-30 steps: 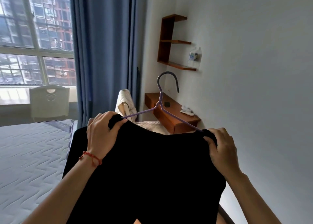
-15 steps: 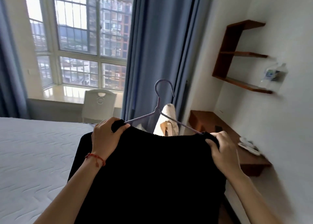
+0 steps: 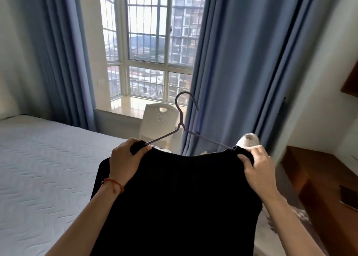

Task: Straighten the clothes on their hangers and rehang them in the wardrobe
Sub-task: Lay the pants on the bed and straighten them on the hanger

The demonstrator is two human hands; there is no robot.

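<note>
A black garment (image 3: 180,201) hangs on a thin purple hanger (image 3: 181,118) held up in front of me, hook upward. My left hand (image 3: 125,161) grips the garment's left shoulder over the hanger's end. My right hand (image 3: 256,167) pinches the right shoulder in the same way. The cloth drapes down between my forearms and hides what lies below it. No wardrobe is in view.
A white mattress (image 3: 44,170) fills the left side. Behind the hanger stand a white chair (image 3: 159,120), a barred window (image 3: 149,48) and blue curtains (image 3: 242,65). A brown wooden desk (image 3: 321,180) runs along the right wall.
My view has swung left, from the right wall and shelves toward the window. Both hands keep the same hold on the garment's shoulders.
</note>
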